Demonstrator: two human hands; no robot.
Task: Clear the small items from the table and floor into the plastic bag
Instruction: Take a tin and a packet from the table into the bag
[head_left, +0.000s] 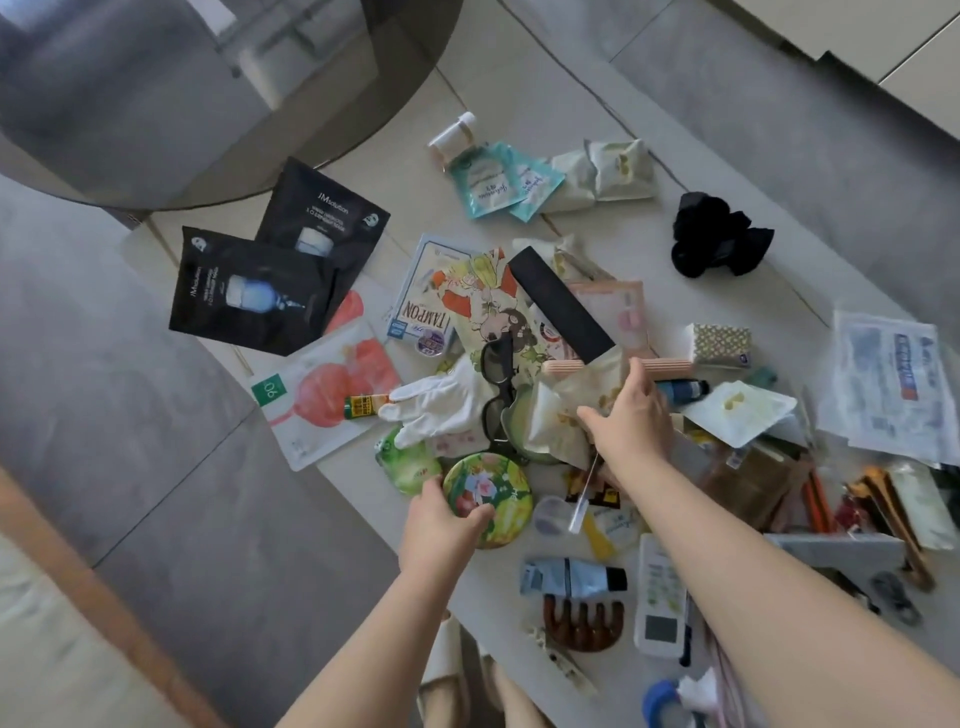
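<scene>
Grey tiled floor (218, 467) surrounds a low white bench (519, 130) littered with small items; a dark round glass tabletop (208, 93) sits at upper left. No plastic bag can be made out in view.

Left hand (441, 519) grips the near-left edge of a round green floral tin (491, 499), thumb curled onto its lid, fingers under the rim. Right hand (631, 415) has fingers loosely spread and rests on a cream crinkled sachet (561, 421) in the middle of the pile; whether it pinches the sachet, cannot tell.

Just beside the sachet: black-framed glasses (498, 384) lying over a white fabric glove (441, 405). Beyond them a yellow cartoon-print pouch (488, 301), a blue-white box printed TAMPON (421, 301) and a long flat black rectangular case (561, 312). Two black sheet-mask packets (270, 270) overlap at the left edge, with a pink peach-print mask packet (332, 389) near them, partly overhanging the bench.

Far side: small white pill bottle (454, 132) on its side, contents not visible; two teal sachets (498, 182); a black scrunchie (719, 239).

Near side: pale blue tube with black cap (571, 577), brown claw hair clip (582, 621), white remote control (662, 597). An open grey box (841, 545) at right holds orange pencils (815, 504) and other clutter too jumbled to name.
</scene>
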